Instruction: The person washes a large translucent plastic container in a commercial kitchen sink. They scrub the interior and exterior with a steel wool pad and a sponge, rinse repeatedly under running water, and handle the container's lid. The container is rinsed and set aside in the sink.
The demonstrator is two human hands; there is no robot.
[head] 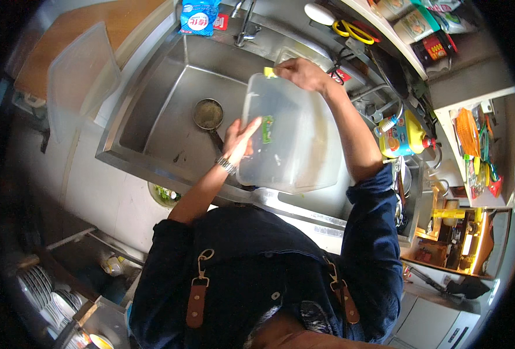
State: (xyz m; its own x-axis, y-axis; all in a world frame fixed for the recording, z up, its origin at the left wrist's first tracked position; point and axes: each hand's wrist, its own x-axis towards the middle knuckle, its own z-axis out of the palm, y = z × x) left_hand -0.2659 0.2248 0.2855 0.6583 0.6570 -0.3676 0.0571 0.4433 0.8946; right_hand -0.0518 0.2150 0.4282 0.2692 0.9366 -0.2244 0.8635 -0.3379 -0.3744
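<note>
A translucent plastic container (292, 139) with a green printed label is tilted over the steel sink, in front of the divider between its basins. My left hand (241, 140) grips its left side, thumb on the outer face; the other fingers are partly hidden. At the container's top edge, the curled fingers of my right hand (301, 74) hold a small yellow piece (269, 72), too little visible to name exactly. Beneath my left hand, a small round metal ladle or pan (208, 114) lies in the left basin (166, 126), its handle partly covered.
A faucet (242, 37) and a blue bag (197, 17) stand at the sink's back. A translucent plastic lid (80, 78) leans over the wooden counter at left. Right of the sink is a yellow detergent jug (403, 133). A bowl with greens (165, 193) sits below the front edge.
</note>
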